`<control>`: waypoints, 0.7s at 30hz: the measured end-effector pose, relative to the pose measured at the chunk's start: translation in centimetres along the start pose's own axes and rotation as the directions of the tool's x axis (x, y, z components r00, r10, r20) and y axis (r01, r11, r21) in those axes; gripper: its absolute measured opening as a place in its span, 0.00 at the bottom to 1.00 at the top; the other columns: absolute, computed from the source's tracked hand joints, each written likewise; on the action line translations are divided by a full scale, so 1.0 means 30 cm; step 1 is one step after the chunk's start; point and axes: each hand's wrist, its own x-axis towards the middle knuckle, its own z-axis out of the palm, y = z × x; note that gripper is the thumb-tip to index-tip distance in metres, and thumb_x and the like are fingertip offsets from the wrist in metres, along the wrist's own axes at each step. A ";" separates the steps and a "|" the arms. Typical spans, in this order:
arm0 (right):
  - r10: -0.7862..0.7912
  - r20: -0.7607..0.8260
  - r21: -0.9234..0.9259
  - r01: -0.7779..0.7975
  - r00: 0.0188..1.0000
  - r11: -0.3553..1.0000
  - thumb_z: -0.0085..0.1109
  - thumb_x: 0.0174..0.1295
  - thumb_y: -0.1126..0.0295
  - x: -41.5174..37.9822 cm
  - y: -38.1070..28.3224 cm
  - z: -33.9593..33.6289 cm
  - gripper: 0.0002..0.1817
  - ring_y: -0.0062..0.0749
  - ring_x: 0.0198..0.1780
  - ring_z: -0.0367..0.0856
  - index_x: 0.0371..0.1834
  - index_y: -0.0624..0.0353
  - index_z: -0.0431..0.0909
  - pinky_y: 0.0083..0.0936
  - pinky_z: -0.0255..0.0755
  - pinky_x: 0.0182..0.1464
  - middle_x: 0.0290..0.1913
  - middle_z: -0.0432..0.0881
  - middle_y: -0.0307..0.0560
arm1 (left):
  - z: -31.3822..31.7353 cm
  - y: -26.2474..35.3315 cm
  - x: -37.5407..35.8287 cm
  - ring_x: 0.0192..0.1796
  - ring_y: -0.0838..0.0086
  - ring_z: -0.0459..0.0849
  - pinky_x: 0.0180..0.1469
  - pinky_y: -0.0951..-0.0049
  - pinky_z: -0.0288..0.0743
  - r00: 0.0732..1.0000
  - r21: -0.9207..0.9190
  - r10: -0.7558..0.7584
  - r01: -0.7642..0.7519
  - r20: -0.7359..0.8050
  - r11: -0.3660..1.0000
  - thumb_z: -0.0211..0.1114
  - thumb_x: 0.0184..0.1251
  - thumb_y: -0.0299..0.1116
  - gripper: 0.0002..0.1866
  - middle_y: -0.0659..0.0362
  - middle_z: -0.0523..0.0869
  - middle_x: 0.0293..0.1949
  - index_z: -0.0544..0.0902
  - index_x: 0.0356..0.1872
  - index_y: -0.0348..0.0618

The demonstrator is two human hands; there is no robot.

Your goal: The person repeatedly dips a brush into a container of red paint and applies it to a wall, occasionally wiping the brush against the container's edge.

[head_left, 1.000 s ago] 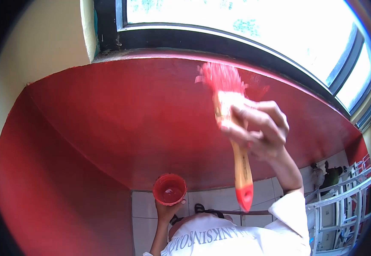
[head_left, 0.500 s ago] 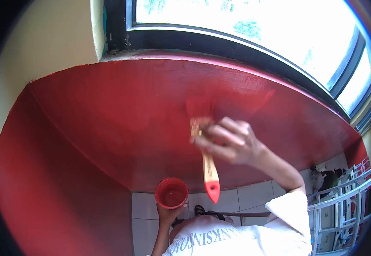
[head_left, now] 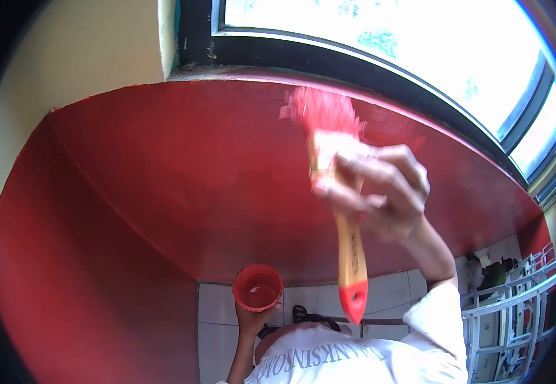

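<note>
Brush (head_left: 351, 253) is being gripped by the right hand (head_left: 390, 195) right of centre in the frame, fingers closed about its neck, handle pointing down-frame. Bristles (head_left: 324, 110) are being seen splayed and blurred before the red wall (head_left: 162, 179), upper centre, just under the sill (head_left: 258, 74); whether the wall is being touched cannot be told. Red pot (head_left: 258, 274) is being held by the left hand (head_left: 256, 319), lower left of centre, mouth turned to the camera. For an even coat, light pressure is probably being called for, with strokes being drawn lengthwise near the sill so that the dark window frame (head_left: 303, 56) is being spared smears. The close grip is being judged good for control; drips are likely being limited if excess is being wiped on the pot's rim.
</note>
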 end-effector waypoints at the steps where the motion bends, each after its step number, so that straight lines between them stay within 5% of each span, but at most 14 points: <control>1: 0.012 -0.008 0.013 -0.012 1.000 1.000 0.70 0.46 0.67 -0.002 0.028 0.023 0.20 0.25 0.31 0.76 0.46 0.40 0.87 0.17 0.75 0.24 0.39 0.79 0.35 | -0.005 -0.012 -0.002 0.47 0.71 0.85 0.49 0.69 0.81 1.000 0.020 -0.005 0.005 -0.001 1.000 0.81 0.39 0.25 0.45 0.54 0.84 0.49 0.69 0.64 0.38; 4: -0.043 0.215 0.024 0.038 0.976 0.999 0.70 0.48 0.69 -0.144 -0.027 0.086 0.23 0.23 0.33 0.75 0.51 0.39 0.85 0.18 0.74 0.21 0.36 0.74 0.33 | 0.015 0.027 0.003 0.48 0.70 0.85 0.49 0.68 0.81 0.995 0.061 0.093 -0.090 -0.035 0.994 0.82 0.38 0.26 0.45 0.54 0.83 0.50 0.69 0.64 0.39; 6: -0.045 0.404 0.238 -0.057 0.914 0.970 0.70 0.48 0.67 -0.172 -0.122 0.055 0.20 0.20 0.31 0.75 0.48 0.39 0.84 0.15 0.73 0.19 0.33 0.74 0.31 | 0.022 0.037 0.002 0.49 0.70 0.85 0.49 0.68 0.81 0.991 0.046 0.124 -0.122 -0.046 0.991 0.83 0.38 0.27 0.46 0.55 0.83 0.51 0.69 0.64 0.39; 9: 0.109 0.192 0.262 -0.158 0.975 0.952 0.72 0.42 0.66 -0.094 -0.063 -0.032 0.22 0.21 0.29 0.76 0.46 0.39 0.88 0.16 0.76 0.25 0.35 0.81 0.34 | 0.003 0.016 -0.010 0.49 0.69 0.84 0.50 0.68 0.81 0.996 0.006 0.076 -0.076 -0.043 0.997 0.85 0.38 0.31 0.47 0.55 0.83 0.51 0.68 0.64 0.39; 11: 0.082 0.018 0.047 -0.083 0.996 0.995 0.71 0.41 0.65 -0.065 0.028 -0.034 0.21 0.24 0.31 0.77 0.45 0.39 0.89 0.18 0.76 0.27 0.38 0.82 0.36 | -0.009 -0.003 -0.013 0.50 0.68 0.84 0.52 0.67 0.81 0.998 0.014 0.050 -0.050 -0.040 0.999 0.86 0.37 0.33 0.48 0.55 0.82 0.52 0.68 0.64 0.40; 14: 0.031 0.176 -0.093 -0.015 0.984 0.996 0.69 0.49 0.67 -0.144 0.029 0.018 0.21 0.24 0.33 0.78 0.50 0.38 0.85 0.18 0.76 0.24 0.40 0.80 0.35 | -0.005 -0.008 -0.018 0.50 0.69 0.84 0.51 0.67 0.81 0.998 0.066 0.058 -0.056 -0.029 0.996 0.86 0.37 0.35 0.49 0.55 0.82 0.52 0.68 0.64 0.40; 17: 0.035 0.365 0.223 -0.123 0.931 0.967 0.70 0.51 0.68 -0.224 -0.122 0.010 0.17 0.21 0.31 0.76 0.46 0.40 0.85 0.16 0.75 0.22 0.37 0.78 0.32 | 0.020 0.044 -0.012 0.48 0.70 0.84 0.49 0.68 0.81 0.990 0.056 0.135 -0.133 -0.041 0.990 0.86 0.38 0.34 0.48 0.55 0.82 0.51 0.68 0.64 0.40; 21: 0.028 -0.004 0.011 -0.028 1.000 1.000 0.70 0.43 0.67 -0.050 -0.013 -0.025 0.22 0.24 0.29 0.74 0.47 0.40 0.88 0.19 0.74 0.24 0.39 0.81 0.38 | 0.001 0.024 -0.031 0.55 0.68 0.82 0.56 0.65 0.78 1.000 0.021 0.005 -0.005 -0.005 1.000 0.86 0.38 0.34 0.47 0.55 0.81 0.54 0.69 0.63 0.40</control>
